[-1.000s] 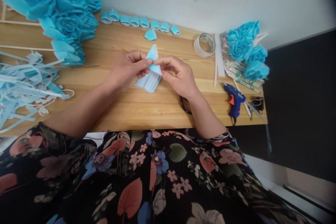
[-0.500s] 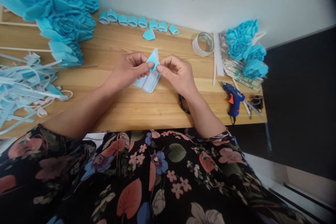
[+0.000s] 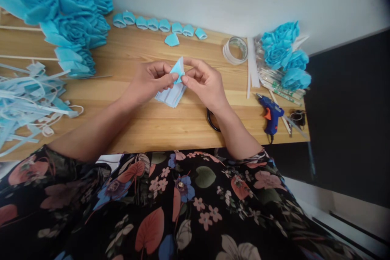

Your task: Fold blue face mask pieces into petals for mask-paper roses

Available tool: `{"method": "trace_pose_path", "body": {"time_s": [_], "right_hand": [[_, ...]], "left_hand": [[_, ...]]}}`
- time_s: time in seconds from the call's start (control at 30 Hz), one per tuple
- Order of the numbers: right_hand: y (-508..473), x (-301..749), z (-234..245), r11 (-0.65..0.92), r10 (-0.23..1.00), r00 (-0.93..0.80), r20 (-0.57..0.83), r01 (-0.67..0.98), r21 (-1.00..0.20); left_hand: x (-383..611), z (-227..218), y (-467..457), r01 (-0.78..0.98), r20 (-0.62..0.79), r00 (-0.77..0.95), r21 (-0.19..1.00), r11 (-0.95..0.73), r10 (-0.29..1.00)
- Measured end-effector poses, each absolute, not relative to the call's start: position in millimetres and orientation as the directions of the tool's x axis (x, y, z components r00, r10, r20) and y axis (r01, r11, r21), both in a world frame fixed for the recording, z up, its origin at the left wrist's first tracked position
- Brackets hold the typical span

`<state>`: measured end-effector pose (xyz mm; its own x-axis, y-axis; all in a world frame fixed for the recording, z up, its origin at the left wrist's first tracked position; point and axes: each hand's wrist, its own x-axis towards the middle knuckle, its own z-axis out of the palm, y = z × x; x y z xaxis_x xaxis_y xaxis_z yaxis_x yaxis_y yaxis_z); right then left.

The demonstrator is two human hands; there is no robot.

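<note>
My left hand point(image 3: 149, 82) and my right hand point(image 3: 204, 82) meet over the middle of the wooden table point(image 3: 158, 124). Both pinch a small light-blue piece of mask fabric point(image 3: 178, 69), folded to a point that sticks up between the fingertips. Just under the hands lies a small stack of pale blue fabric pieces point(image 3: 170, 95). Beyond the hands, a row of several folded blue petals point(image 3: 158, 25) runs along the wall, with one loose petal point(image 3: 172, 40) in front of it.
Blue fabric roses point(image 3: 70, 16) on sticks lie at the far left, above a heap of cut mask strips point(image 3: 27, 97). A tape roll point(image 3: 236, 50), more roses point(image 3: 284, 55), a blue glue gun point(image 3: 271, 114) and black scissors point(image 3: 210, 120) sit to the right.
The blue piece has been folded smaller, from a tall flap to a short point. Both hands stay together in about the same place, the right fingers curling further round the piece.
</note>
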<state>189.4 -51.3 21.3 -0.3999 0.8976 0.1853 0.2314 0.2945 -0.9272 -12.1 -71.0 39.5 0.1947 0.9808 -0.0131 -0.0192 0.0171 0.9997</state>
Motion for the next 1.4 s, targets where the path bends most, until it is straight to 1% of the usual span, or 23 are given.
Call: {"method": "trace_pose_path", "body": {"time_s": [0.27,0.5,0.63,0.77,0.9,1.0,1.13,1.4], "right_hand": [[-55.0,188.2,23.2,0.313,0.890,-0.416,0.188,0.256,-0.915],[-57.3,186.4,31.9,0.331,0.879,-0.426,0.211,0.228,-0.916],[-56.8,185.7,31.0,0.332,0.886,-0.411,0.214,0.242,-0.912],[-57.1,185.8,29.7,0.343,0.890,-0.394,0.227,0.255,-0.904],[-58.8,185.2,31.2,0.387,0.882,-0.385,0.273,0.262,-0.884],[-60.6,184.4,33.8,0.434,0.870,-0.376,0.318,0.278,-0.857],[-62.2,184.5,36.5,0.497,0.845,-0.383,0.374,0.303,-0.813],[-60.9,186.8,35.1,0.538,0.823,-0.407,0.397,0.334,-0.774]], "left_hand": [[-10.9,39.9,-72.8,-0.030,-0.002,0.212,1.000,0.009,0.977],[-12.2,38.2,-73.1,0.043,-0.007,0.293,0.999,-0.006,0.956],[-11.0,38.2,-75.9,0.111,0.014,0.293,0.993,-0.048,0.956],[-9.6,40.1,-77.6,0.136,0.040,0.290,0.987,-0.083,0.956],[-10.5,42.9,-78.0,0.141,0.062,0.325,0.984,-0.113,0.944],[-11.9,44.0,-78.1,0.128,0.054,0.369,0.986,-0.108,0.928],[-12.5,43.2,-77.5,0.118,0.050,0.380,0.988,-0.102,0.924],[-11.4,43.8,-77.6,0.135,0.042,0.361,0.986,-0.096,0.931]]}}
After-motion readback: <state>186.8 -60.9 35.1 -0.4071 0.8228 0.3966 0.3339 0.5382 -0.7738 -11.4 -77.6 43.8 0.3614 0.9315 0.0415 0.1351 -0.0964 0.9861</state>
